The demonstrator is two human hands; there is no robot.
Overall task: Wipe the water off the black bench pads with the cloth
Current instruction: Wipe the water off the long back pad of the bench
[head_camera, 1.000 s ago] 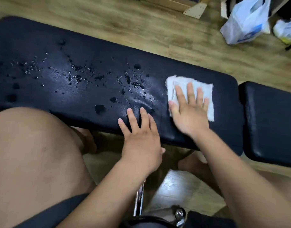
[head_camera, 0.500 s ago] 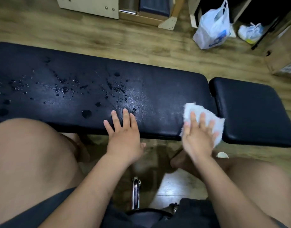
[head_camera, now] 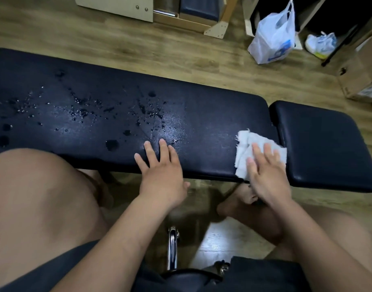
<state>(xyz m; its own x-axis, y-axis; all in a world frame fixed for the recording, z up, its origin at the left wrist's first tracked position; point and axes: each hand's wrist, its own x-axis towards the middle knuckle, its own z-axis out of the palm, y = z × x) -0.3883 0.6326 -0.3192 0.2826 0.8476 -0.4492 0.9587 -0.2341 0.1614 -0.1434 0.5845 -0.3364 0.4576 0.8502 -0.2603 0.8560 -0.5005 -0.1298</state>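
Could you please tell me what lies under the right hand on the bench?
A white cloth lies under the right hand, pressed flat at the right end of the long pad. Any water beneath the cloth is covered.

Floor: brown wood-look planks, evenly lit, with one pale glare patch low centre. Top left: pale panel cabinet with round metal fittings. Just beside it stands an open wooden frame with a triangular corner bracket and a dark cushion inside. Further right: a white plastic bag upright on the floor, then a smaller white bundle. Cardboard box at the right edge.
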